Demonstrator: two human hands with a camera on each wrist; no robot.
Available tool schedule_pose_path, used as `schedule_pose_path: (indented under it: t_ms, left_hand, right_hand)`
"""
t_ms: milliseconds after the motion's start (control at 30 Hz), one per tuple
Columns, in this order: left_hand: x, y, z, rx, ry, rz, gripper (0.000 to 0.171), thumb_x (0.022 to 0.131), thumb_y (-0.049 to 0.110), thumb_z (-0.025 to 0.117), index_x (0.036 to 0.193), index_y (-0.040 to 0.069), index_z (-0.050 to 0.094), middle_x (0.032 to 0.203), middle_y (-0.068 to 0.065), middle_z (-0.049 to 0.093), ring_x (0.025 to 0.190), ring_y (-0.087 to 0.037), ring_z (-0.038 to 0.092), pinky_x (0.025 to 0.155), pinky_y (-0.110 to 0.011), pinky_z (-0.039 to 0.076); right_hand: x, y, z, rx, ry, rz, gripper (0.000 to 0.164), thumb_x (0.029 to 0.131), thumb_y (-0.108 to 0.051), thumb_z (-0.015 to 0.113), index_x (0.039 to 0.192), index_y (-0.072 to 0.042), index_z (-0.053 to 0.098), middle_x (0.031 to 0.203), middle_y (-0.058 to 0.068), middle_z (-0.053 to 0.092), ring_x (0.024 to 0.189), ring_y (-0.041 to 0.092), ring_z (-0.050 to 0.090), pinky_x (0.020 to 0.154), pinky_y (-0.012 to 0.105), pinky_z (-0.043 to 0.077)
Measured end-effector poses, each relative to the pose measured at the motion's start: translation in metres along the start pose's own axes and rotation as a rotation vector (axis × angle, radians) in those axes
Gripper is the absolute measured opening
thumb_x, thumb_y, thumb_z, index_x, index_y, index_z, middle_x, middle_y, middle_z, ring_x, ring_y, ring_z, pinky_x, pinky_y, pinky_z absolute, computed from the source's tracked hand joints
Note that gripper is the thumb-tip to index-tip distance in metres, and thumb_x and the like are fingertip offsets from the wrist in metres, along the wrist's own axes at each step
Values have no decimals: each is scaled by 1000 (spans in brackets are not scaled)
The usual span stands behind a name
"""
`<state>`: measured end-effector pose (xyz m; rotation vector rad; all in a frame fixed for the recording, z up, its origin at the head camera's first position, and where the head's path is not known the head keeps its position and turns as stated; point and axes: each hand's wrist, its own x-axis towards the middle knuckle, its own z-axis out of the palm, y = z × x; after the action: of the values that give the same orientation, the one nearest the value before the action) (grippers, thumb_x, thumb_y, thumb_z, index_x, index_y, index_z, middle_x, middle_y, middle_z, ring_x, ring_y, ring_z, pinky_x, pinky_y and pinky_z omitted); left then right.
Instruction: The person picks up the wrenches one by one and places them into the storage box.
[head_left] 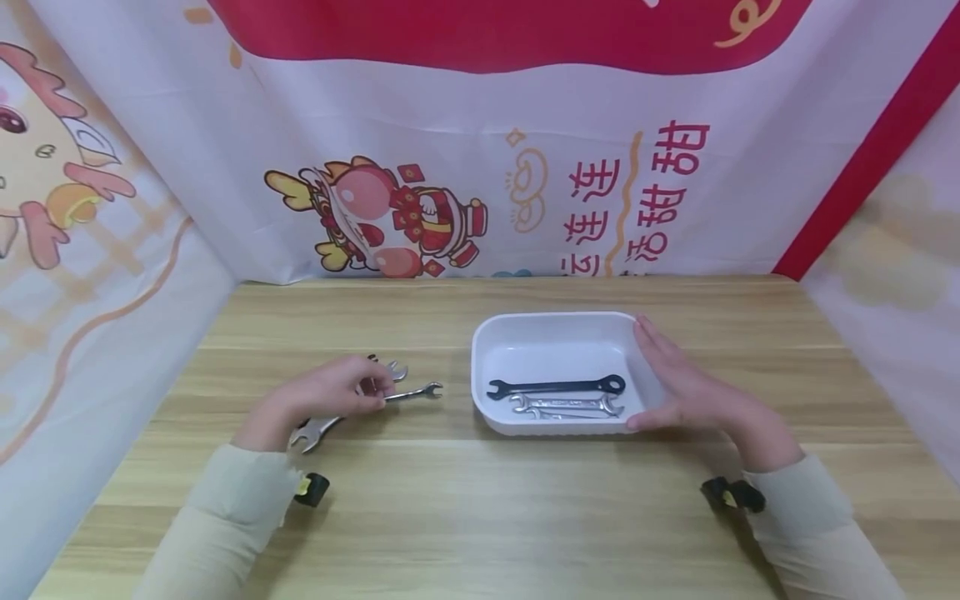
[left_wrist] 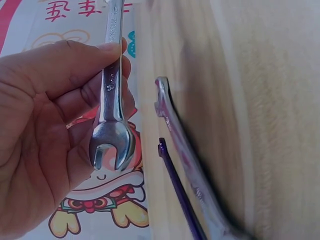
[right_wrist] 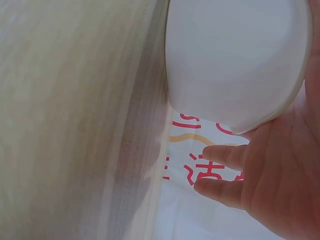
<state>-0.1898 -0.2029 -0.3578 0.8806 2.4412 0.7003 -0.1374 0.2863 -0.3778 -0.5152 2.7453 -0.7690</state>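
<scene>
My left hand (head_left: 337,387) pinches a silver wrench (head_left: 412,394) between thumb and fingers, low over the table's left part. In the left wrist view this wrench (left_wrist: 111,95) has its open end toward the camera. Beneath and beside that hand lie a silver wrench (left_wrist: 181,135) and a dark one (left_wrist: 176,186), partly covered in the head view. A white plastic box (head_left: 555,317) holds a black wrench (head_left: 555,387) and silver wrenches (head_left: 566,405) along its front side. Against the box's right end rests my right hand (head_left: 693,392), thumb at the front corner, fingers extended toward the back.
The wood-grain table (head_left: 480,517) meets a printed cloth (head_left: 420,108) at its back, with cloth on both sides too. Another wrench end (head_left: 306,437) pokes out below the left wrist. The box stands a short way right of the held wrench.
</scene>
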Motion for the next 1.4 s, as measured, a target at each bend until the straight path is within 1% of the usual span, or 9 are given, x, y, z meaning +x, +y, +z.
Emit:
schedule_pose_path:
  t_ms: [133,333,567,700,867,967,1133,1267,1400]
  left_hand:
    - [-1,1,-4,2,4,-6,8,91,5,66,97,7,71,91,1,68,85,-12,59,74,-27,52]
    - [-4,1,-9,13,23,-9,11,91,6,67,101,6,71,95,-3,69,85,-12,59,77,-28,53]
    - [-6,3,-14,15,22,-42,14,91,5,65,103,7,72,96,-7,71,84,-14,59,77,-29,53]
    - [-6,7,-17,8,19,-38,12,91,5,65,101,6,72,94,-8,70,83,-14,58,76,-28,53]
    - [-7,13,-23,32,38,-22,11,91,4,66,100,5,72,90,-2,69,81,-13,58,73,-27,52]
    - [-7,15,-26,55,51,-5,11,92,4,65,100,6,72,90,-2,70,82,-12,59,75,-28,53]
    - [-6,18,-31,61,63,16,11,92,3,64,99,4,72,91,-3,71,84,-13,60,77,-29,55]
    - [-4,19,-31,59,66,11,11,92,3,65,99,5,72,90,-1,70,83,-13,59,76,-28,54]
    - [-2,21,-30,54,59,-1,11,92,4,65,99,6,72,90,-3,70,81,-14,59,75,-27,54]
  right_hand:
    - [-1,-1,0,12,-2,-1,138,70,-55,85,158,-11,-12,167,14,-14,154,41,-5,117,68,13]
    - [-1,-1,-1,22,0,9,138,70,-54,85,158,-13,-12,167,11,-15,154,40,-5,117,68,13]
    - [0,0,0,38,-9,7,138,70,-54,85,158,-14,-13,167,9,-17,154,40,-6,118,68,13]
    - [-1,0,-1,41,-13,4,137,71,-53,85,158,-14,-14,166,6,-19,154,40,-7,118,68,12]
    - [-1,-1,-1,42,-13,5,137,71,-53,85,158,-13,-13,167,6,-18,154,40,-7,117,68,12]
    - [-1,-1,-2,43,-9,6,137,71,-53,85,158,-13,-13,167,7,-18,154,40,-7,117,69,12]
    - [-1,-2,-2,43,-7,5,137,71,-53,84,158,-13,-14,167,7,-19,154,40,-7,117,69,12]
    - [-1,-2,-3,41,-12,7,137,71,-53,84,158,-13,-14,167,7,-18,154,40,-7,117,69,12]
    - [-2,-2,-2,38,-13,10,137,71,-54,84,158,-13,-13,167,8,-17,154,40,-7,117,69,12]
